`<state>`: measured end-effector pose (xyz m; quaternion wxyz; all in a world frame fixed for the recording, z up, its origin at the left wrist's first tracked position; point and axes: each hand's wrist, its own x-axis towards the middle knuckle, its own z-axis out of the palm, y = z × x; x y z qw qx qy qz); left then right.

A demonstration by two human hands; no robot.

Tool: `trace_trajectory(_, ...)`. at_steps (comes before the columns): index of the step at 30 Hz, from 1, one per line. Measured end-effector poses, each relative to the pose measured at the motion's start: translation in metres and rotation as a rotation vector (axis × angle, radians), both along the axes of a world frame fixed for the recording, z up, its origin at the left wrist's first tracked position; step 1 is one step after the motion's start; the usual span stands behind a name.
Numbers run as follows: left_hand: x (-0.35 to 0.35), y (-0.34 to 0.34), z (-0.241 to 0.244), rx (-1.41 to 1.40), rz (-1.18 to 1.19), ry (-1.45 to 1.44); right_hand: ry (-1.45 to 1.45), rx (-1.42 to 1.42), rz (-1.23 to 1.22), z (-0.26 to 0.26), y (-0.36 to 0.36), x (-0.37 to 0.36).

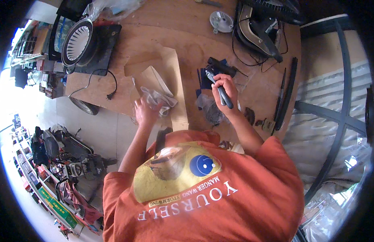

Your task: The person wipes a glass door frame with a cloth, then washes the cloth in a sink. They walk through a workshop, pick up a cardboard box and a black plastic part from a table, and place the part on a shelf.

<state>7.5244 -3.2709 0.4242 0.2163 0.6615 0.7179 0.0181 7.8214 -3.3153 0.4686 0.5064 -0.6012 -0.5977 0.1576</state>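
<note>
My right hand holds a pair of pliers with dark handles, its metal head pointing away from me. Below that hand lies crumpled clear plastic, and just beyond are a black cylindrical part and dark blue strips. On the left, my left hand reaches over an opened cardboard box at the table's near edge. Its fingers and thumb are at a crumpled clear plastic bag in the box; whether they grip it cannot be told.
A motorcycle headlamp-like round reflector and a black-and-beige machine part lie on the wooden table. At left stand a round finned appliance and its plugged cord. Long black strips lie right. A motorcycle stands at left.
</note>
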Motion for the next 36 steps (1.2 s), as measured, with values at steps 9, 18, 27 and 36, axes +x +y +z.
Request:
trace_trajectory(9,-0.038,0.009,-0.036,0.281,-0.336,-0.105,0.766,-0.151,-0.157,0.016,-0.018,-0.023)
trace_trajectory(18,-0.07,0.01,0.072,0.553,-0.041,-0.793,1.546,0.056,-0.222,0.042,-0.085,-0.058)
trace_trajectory(27,-0.092,-0.059,0.12,-0.83,0.17,-2.077,1.311,0.36,-0.221,0.104,-0.152,-0.208)
trace_trajectory(36,-0.083,-0.165,0.155,-1.511,0.083,-1.446,-0.282,0.066,-0.403,0.107,-0.253,-0.313)
